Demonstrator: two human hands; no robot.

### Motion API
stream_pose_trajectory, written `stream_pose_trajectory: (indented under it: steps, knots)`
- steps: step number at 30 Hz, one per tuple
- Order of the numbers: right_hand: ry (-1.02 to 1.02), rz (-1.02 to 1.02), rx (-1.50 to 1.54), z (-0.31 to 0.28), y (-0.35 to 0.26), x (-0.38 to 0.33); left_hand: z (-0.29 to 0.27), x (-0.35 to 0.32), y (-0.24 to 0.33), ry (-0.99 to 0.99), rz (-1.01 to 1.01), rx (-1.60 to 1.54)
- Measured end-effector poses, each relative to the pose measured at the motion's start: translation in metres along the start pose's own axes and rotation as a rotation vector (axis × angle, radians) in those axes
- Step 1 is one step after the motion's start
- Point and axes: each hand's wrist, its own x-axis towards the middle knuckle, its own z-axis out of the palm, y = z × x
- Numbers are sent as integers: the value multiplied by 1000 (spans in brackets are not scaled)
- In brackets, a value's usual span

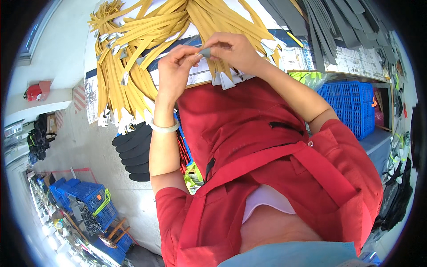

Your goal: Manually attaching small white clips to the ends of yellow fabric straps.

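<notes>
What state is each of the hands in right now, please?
Left hand: closed, fingertips pinching a small grey piece.
Right hand: closed, pinching the same piece.

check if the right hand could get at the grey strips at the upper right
Probably yes: the grey strips lie on the same side as the right hand, and nothing large seems to block the way, though that hand is busy at a small grey piece.
</notes>
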Motion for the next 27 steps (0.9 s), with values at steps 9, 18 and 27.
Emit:
stream_pose_trajectory:
  steps: [9,18,27]
  knots:
    - [-30,419,534,5,-15,-16,14,-21,-4,163,151,57]
    - [146,209,-637,-109,53,-87,-121,-71,-39,870,86,195]
    - [-138,372,-583,-122,27,-58,21,-46,-38,77,-12,148]
